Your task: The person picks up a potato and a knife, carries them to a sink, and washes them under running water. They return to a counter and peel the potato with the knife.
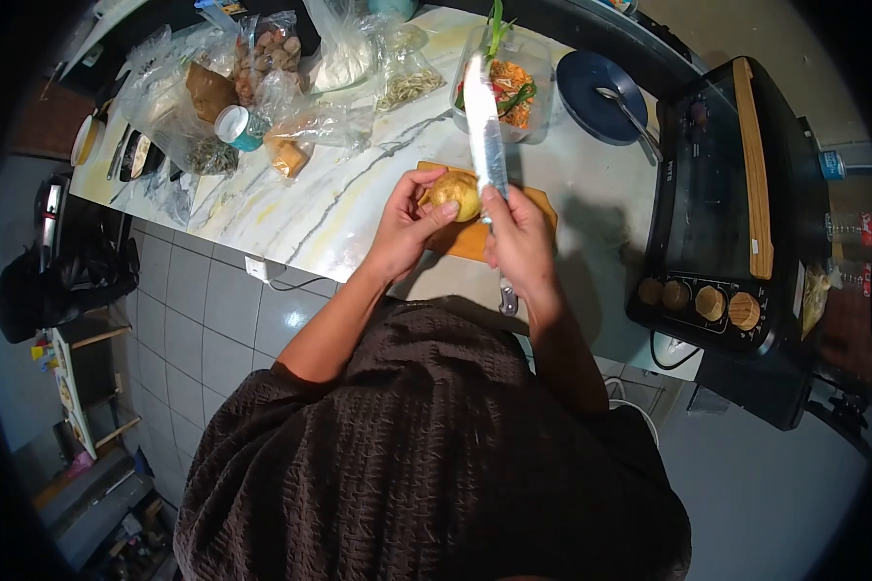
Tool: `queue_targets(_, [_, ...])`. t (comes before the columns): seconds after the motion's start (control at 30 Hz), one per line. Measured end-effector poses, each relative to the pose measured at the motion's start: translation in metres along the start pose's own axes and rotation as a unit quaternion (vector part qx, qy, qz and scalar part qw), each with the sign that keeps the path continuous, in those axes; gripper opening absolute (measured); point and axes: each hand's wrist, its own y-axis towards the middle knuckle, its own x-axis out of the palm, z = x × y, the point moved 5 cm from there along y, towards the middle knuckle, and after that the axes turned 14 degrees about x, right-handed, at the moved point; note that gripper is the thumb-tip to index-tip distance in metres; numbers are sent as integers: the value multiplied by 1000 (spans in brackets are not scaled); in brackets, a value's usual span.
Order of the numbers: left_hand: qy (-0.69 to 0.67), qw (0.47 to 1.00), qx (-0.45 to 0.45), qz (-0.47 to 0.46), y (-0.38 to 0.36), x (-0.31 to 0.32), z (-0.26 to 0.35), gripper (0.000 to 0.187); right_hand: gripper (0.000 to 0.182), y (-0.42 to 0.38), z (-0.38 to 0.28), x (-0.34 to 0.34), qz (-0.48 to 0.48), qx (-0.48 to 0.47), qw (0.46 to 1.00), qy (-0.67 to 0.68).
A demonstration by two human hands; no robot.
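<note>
A yellowish round potato (454, 195) is held in my left hand (407, 221), between the thumb and fingers. My right hand (522, 240) grips a large knife (481, 116) near where blade and handle meet. The blade points away from me, its lower part beside the potato; whether they touch I cannot tell. The dark handle end sticks out below my palm. Both hands are above an orange-brown cutting board (541, 205). Beyond it, a clear plastic container (543, 73) holds shredded orange food and green leaves.
A dark blue plate (591, 87) with a spoon (625, 116) lies at the back right. A black toaster oven (707, 203) stands on the right. Plastic bags of food (266, 63) and a blue-labelled jar (239, 128) occupy the left.
</note>
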Motion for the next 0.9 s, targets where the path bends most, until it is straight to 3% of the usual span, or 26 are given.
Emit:
queue_targets(0.13, [29,999,-14,-20,-1,0,4,44,24,9,4,-5,6,-40,998,-41])
queue_targets(0.23, [22,999,-6,-37,-1,-1,1,46,24,10,4,-7,16,12,1000,-14])
queue_targets(0.3, [25,999,-10,-43,0,-1,4,47,24,8,5,-2,-9,-53,996,-66])
queue_targets(0.5, [16,997,-28,-64,-5,-3,-3,47,22,25,13,-11,8,47,999,20])
queue_targets(0.63, [2,998,-6,-63,-1,-7,-4,46,24,9,7,-10,-10,33,998,53])
queue_targets(0.7, [21,998,-8,-62,1,-8,-4,46,24,4,5,-7,-10,-11,1000,-21])
queue_targets(0.9, [17,996,-9,-82,0,-1,-5,46,25,5,9,-11,-16,34,998,52])
